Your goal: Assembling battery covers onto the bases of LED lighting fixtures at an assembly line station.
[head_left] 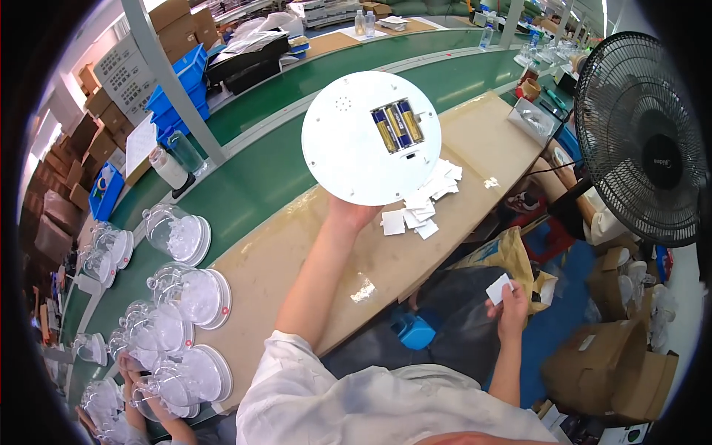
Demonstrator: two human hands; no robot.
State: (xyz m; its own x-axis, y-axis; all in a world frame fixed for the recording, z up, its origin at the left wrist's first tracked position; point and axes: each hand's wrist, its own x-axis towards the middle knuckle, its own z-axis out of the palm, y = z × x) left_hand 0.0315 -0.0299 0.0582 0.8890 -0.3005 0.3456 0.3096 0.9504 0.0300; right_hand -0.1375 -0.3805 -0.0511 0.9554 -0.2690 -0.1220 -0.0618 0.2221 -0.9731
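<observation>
Currently, two bare hands, one item in each.

Left hand (353, 213): raised over the middle of the surface (252, 285); grip closed at the lower edge of a round white disc (337, 152), finger arrangement hidden behind it. Disc held clear above the surface, its flat back toward the viewer. Fitted in the back: an uncovered compartment with three gold-and-dark-blue batteries (397, 126), right of centre; a cluster of small holes, upper left.

Right hand (512, 302): out past the near edge of the surface, lower than the disc; grip pinching one small white square (499, 288) between thumb and fingers.

Surface: long, tan, set obliquely. Loose pile of white squares (420, 215) about midway along, partly overlapped in view by the disc. Clear-topped box (534, 119) at the far right corner. Clear domes on white bases (194, 297) grouped around the left end, several on the green belt (256, 208) along the far edge. Another person's hands (130, 365) among the domes, partly hidden.

Beyond the near edge: blue plastic container (414, 331); yellowish sack (512, 248) just behind the right hand; black fan (630, 126) at far right; open brown carton (597, 363) below it.
</observation>
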